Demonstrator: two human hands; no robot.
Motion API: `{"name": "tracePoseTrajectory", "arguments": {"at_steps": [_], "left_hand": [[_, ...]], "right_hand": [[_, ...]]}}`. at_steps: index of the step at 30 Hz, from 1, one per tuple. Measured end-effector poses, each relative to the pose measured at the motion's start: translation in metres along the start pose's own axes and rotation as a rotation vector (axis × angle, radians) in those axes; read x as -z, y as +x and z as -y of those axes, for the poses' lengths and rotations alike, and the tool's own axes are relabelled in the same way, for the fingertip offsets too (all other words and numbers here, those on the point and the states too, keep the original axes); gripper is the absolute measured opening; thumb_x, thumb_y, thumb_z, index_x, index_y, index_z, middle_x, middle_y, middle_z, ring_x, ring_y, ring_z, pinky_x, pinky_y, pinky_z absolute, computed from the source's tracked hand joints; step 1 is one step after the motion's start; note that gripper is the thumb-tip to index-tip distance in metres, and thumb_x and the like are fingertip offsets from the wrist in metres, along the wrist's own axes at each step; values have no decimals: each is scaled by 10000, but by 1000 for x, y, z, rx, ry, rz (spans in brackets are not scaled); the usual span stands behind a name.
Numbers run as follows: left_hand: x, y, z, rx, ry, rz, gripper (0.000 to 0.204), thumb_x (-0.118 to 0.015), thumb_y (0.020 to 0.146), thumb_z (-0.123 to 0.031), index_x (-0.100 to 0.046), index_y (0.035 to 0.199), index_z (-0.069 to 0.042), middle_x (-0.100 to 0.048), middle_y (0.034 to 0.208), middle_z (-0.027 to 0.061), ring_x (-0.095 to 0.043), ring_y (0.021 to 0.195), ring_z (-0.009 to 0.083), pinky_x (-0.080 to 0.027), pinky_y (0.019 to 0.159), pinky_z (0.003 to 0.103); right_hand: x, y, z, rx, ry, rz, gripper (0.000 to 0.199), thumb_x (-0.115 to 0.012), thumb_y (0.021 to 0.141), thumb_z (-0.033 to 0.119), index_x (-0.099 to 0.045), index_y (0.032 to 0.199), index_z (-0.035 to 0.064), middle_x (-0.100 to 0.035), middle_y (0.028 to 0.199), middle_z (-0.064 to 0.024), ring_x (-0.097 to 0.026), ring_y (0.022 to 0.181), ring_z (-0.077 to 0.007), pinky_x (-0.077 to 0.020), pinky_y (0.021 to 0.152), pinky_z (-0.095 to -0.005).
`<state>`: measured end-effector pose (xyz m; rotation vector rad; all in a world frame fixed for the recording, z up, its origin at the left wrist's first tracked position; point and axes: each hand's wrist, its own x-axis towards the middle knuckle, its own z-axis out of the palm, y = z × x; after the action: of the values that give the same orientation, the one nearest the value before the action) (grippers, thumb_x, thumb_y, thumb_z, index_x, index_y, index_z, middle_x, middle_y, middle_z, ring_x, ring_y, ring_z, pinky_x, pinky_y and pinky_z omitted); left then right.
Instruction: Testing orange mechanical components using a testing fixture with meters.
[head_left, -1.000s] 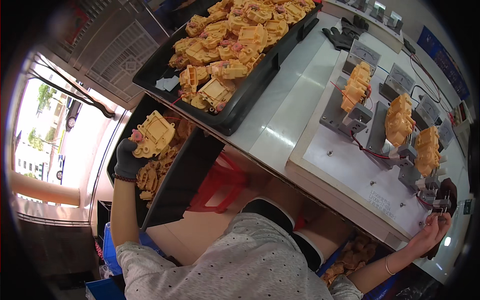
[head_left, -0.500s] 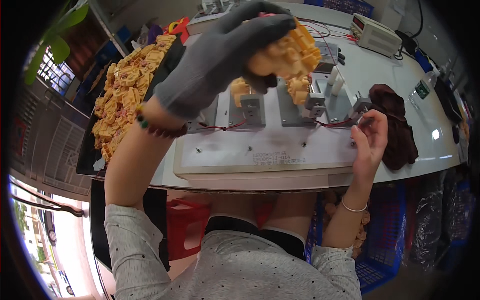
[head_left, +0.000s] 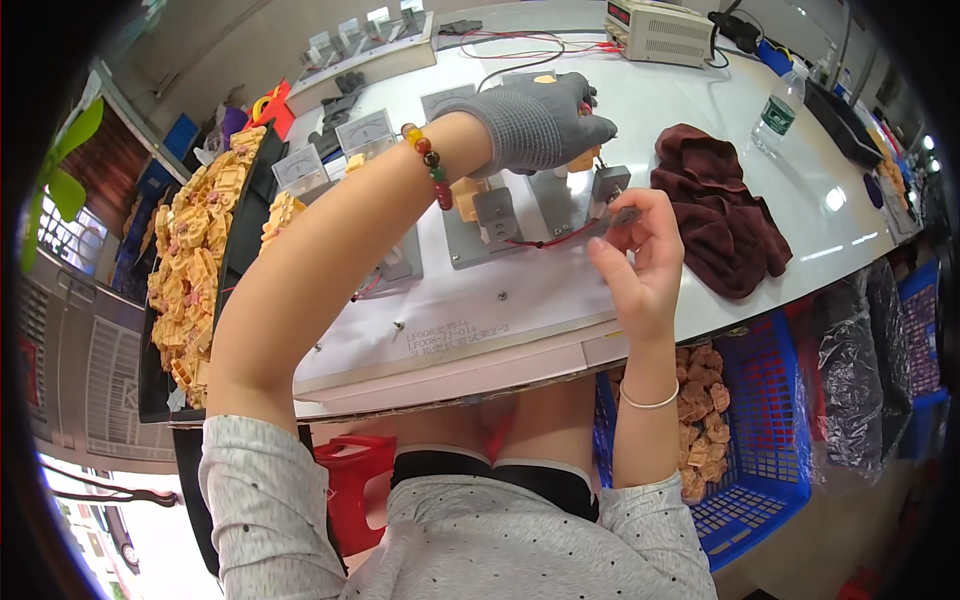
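My left hand (head_left: 535, 125), in a grey knit glove with a bead bracelet at the wrist, reaches across the white board (head_left: 470, 310). It presses an orange plastic part (head_left: 582, 158) onto a grey metal fixture (head_left: 560, 200); the glove hides most of the part. My bare right hand (head_left: 640, 255) is just right of that fixture, its fingertips pinching a small grey clip (head_left: 626, 214) at the end of a red wire. A second orange part (head_left: 466, 190) sits on the neighbouring fixture, and a third (head_left: 283, 215) further left.
A black tray (head_left: 160, 390) piled with orange parts lies at the left. A blue basket (head_left: 770, 440) with more parts hangs below the table at the right. A dark brown cloth (head_left: 720, 215), a water bottle (head_left: 775, 105), a power supply box (head_left: 660, 30) and several meter panels (head_left: 365, 130) stand on the table.
My left hand carried an orange part from beside the tray over to the fixture on the board. My right hand rose to the fixture's right side and pinched the clip.
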<state>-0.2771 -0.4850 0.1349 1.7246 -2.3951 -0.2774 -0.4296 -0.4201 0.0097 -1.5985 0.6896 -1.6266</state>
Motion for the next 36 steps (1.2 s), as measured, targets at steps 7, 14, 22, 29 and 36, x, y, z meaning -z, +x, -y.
{"name": "tracePoseTrajectory", "arguments": {"at_steps": [7, 14, 22, 29, 36], "left_hand": [[11, 6, 4, -132, -74, 221, 595, -572, 924, -117, -347, 1468, -203, -484, 1321, 132, -614, 1094, 279, -567, 900, 395], [-19, 17, 17, -449, 488, 178, 832, -706, 776, 7, -315, 1479, -206, -496, 1301, 159, -569, 1160, 327, -500, 975, 426], [-14, -80, -14, -373, 151, -562, 350, -661, 841, -190, -564, 1167, -106, -611, 980, 136, -634, 848, 340, -508, 722, 422], [-26, -230, 12, -77, -264, -615, 97, -671, 765, -75, -624, 825, -15, -594, 732, 123, -576, 652, 299, -458, 614, 364], [-90, -283, 124, 337, -50, -682, 160, -566, 919, -47, -622, 1043, 38, -608, 892, 168, -606, 806, 307, -478, 722, 365]], "right_hand": [[-4, 4, 2, 49, 22, -26, 303, -656, 710, 4, -551, 992, 42, -540, 758, 13, -464, 623, -46, -366, 574, -187], [0, 1, 3, -2, 109, -28, 273, -624, 722, -16, -554, 980, 42, -535, 768, 36, -474, 682, -34, -370, 612, -189], [-8, -6, 6, 125, -303, -51, 328, -630, 778, -11, -506, 1080, 8, -477, 747, 2, -432, 682, -74, -367, 589, -213], [36, -23, 5, 126, -802, -72, 86, -666, 708, 103, -605, 755, 66, -525, 644, -96, -531, 583, -256, -429, 553, -360], [7, -21, -11, 266, -655, -179, 112, -679, 667, 77, -573, 695, 96, -500, 581, -30, -515, 537, -210, -394, 517, -326]]}}
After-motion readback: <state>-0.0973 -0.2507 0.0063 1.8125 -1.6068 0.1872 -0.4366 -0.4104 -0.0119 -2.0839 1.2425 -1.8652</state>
